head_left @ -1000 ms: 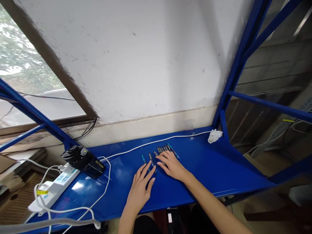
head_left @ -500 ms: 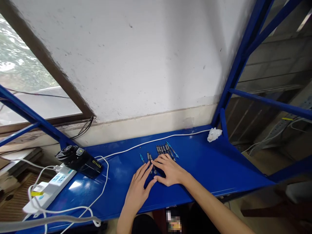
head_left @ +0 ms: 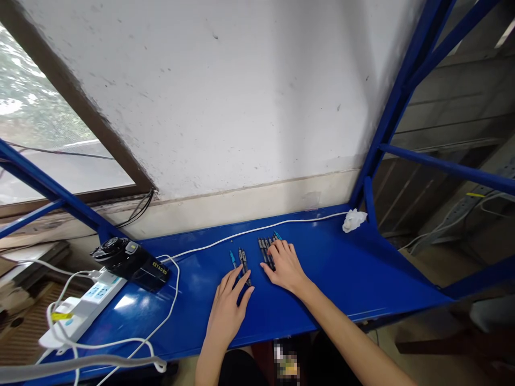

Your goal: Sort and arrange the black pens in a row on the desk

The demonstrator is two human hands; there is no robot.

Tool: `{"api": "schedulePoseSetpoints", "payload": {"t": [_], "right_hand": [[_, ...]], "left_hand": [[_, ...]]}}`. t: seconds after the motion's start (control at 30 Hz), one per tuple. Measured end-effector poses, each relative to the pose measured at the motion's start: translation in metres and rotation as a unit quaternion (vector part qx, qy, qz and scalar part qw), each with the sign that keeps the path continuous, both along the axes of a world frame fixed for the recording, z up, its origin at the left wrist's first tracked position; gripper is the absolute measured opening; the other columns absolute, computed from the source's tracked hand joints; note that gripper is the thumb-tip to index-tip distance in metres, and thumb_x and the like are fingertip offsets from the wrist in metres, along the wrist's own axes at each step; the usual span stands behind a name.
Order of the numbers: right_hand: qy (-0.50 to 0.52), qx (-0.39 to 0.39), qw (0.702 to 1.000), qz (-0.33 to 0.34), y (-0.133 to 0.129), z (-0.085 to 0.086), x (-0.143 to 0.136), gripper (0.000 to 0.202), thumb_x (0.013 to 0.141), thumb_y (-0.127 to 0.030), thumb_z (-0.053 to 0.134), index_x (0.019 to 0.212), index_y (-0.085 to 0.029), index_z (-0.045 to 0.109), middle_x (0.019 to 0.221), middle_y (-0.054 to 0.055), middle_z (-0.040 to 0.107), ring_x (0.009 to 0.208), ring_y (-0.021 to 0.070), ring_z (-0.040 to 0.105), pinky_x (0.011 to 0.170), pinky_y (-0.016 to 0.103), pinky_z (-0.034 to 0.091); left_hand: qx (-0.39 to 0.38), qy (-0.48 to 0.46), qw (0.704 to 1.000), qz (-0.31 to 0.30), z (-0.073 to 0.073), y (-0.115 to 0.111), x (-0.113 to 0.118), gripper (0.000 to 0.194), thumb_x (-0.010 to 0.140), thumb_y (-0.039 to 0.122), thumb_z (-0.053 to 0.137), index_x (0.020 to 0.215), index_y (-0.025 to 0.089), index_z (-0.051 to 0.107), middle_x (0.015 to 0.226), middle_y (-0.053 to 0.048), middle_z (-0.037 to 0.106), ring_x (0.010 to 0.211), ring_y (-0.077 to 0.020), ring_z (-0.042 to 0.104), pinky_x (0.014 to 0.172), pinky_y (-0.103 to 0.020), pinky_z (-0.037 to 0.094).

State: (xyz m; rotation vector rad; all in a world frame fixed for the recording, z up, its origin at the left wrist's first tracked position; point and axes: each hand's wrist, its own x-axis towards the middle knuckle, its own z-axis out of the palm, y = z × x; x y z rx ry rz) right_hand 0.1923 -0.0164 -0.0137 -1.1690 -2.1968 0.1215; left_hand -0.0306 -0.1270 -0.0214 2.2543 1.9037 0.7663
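My left hand point(head_left: 226, 306) rests palm down on the blue table, fingers stretched out and apart. Its fingertips touch or lie over the lower ends of a small group of pens: two dark pens point(head_left: 243, 258) side by side and one light-blue pen point(head_left: 232, 257) just left of them. To the right, my right hand point(head_left: 288, 268) lies over a row of several dark pens point(head_left: 263, 247), its thumb at the row's left side and its fingers spread across the right part. A blue pen tip point(head_left: 277, 236) shows beyond those fingers; the rest is covered.
A black bottle point(head_left: 134, 266) lies tilted against a white power strip point(head_left: 86, 305) at the left. White cables point(head_left: 171, 311) loop over the table's left part, and one cable runs along the back. Crumpled white tissue point(head_left: 354, 220) sits at the back right. Blue frame posts point(head_left: 382, 123) flank the table point(head_left: 341, 284).
My right hand has moved right, from the small pen group onto the row of pens. The two dark pens have shifted slightly left, nearer the light-blue one. My left hand has barely moved.
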Motion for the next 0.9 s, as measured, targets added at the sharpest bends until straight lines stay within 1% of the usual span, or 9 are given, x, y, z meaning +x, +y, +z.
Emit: {"api": "schedulePoseSetpoints", "payload": {"t": [0.07,0.17,0.33,0.4,0.57,0.67,0.73,0.83,0.9], "right_hand": [[-0.012,-0.006,1.0,-0.018,0.0011,-0.0008,0.0003,0.026,0.096,-0.046,0.071,0.098,-0.023,0.058,0.111,0.014,0.063,0.103,0.0334,0.054,0.089,0.049,0.043],[-0.018,-0.009,1.0,-0.013,0.0013,-0.0008,0.0005,0.023,0.095,-0.041,0.071,0.094,-0.023,0.057,0.109,0.013,0.063,0.104,0.0333,0.053,0.089,0.049,0.042],[-0.013,0.0,1.0,-0.012,0.0006,-0.0012,0.0007,0.014,0.091,-0.027,0.069,0.099,-0.024,0.058,0.112,0.013,0.062,0.106,0.033,0.053,0.092,0.048,0.043],[-0.018,0.007,1.0,-0.009,0.0006,-0.002,0.001,0.015,0.09,-0.026,0.068,0.102,-0.023,0.059,0.116,0.014,0.062,0.108,0.0335,0.053,0.093,0.049,0.043],[-0.028,0.027,0.999,0.009,0.0015,-0.0054,0.0005,0.013,0.097,-0.034,0.067,0.101,-0.023,0.061,0.119,0.015,0.061,0.111,0.0354,0.051,0.093,0.051,0.042],[-0.027,0.036,0.999,0.008,0.0027,-0.0062,-0.0013,0.005,0.1,-0.027,0.062,0.101,-0.022,0.062,0.119,0.016,0.062,0.113,0.0359,0.051,0.093,0.051,0.042],[-0.025,0.043,0.999,-0.001,0.0035,-0.0048,-0.0022,0.008,0.104,-0.025,0.055,0.104,-0.021,0.062,0.119,0.018,0.063,0.113,0.0359,0.052,0.093,0.051,0.041],[0.015,0.044,0.999,-0.015,0.0027,-0.0003,-0.0016,0.018,0.111,-0.026,0.043,0.11,-0.02,0.059,0.114,0.017,0.064,0.106,0.0333,0.054,0.092,0.049,0.041],[0.071,0.044,0.996,0.008,-0.0005,0.0025,-0.0006,0.019,0.113,-0.026,0.038,0.113,-0.021,0.057,0.112,0.015,0.064,0.101,0.0307,0.054,0.091,0.047,0.043]], "left_hand": [[0.011,0.001,1.0,0.014,-0.0013,0.0006,-0.0006,0.047,0.109,0.042,0.052,0.156,0.039,0.057,0.163,-0.005,0.057,0.15,-0.0327,0.051,0.117,-0.057,0.051],[0.033,0.004,0.999,0.027,-0.0014,0.0006,-0.0009,0.047,0.109,0.04,0.052,0.156,0.035,0.058,0.161,-0.007,0.058,0.149,-0.0332,0.052,0.117,-0.057,0.052],[0.086,-0.002,0.996,-0.006,0.0024,-0.0055,0.0029,0.042,0.109,0.033,0.053,0.149,0.033,0.064,0.152,-0.009,0.065,0.145,-0.0331,0.055,0.117,-0.056,0.051],[0.094,-0.005,0.995,-0.021,0.0031,-0.0081,0.0052,0.038,0.109,0.031,0.053,0.145,0.033,0.067,0.146,-0.009,0.068,0.141,-0.0328,0.058,0.115,-0.054,0.052],[0.079,-0.003,0.996,-0.029,0.0019,-0.0079,0.0078,0.037,0.108,0.031,0.056,0.143,0.032,0.067,0.144,-0.009,0.069,0.138,-0.0318,0.06,0.112,-0.051,0.055],[0.083,-0.006,0.996,-0.02,0.0012,-0.0062,0.0067,0.036,0.108,0.032,0.056,0.141,0.032,0.068,0.143,-0.009,0.069,0.136,-0.0318,0.061,0.11,-0.051,0.055],[0.083,-0.012,0.996,-0.019,0.0013,-0.0061,0.0057,0.034,0.108,0.032,0.055,0.14,0.031,0.069,0.141,-0.009,0.07,0.135,-0.032,0.061,0.11,-0.051,0.055],[0.075,-0.043,0.996,-0.026,0.0032,-0.0069,0.0054,0.032,0.108,0.033,0.056,0.137,0.031,0.07,0.139,-0.009,0.071,0.135,-0.0316,0.062,0.112,-0.051,0.053],[0.067,-0.089,0.993,-0.026,0.0067,-0.007,0.0082,0.034,0.108,0.036,0.057,0.139,0.031,0.069,0.14,-0.01,0.071,0.135,-0.0315,0.062,0.114,-0.052,0.051]]}}
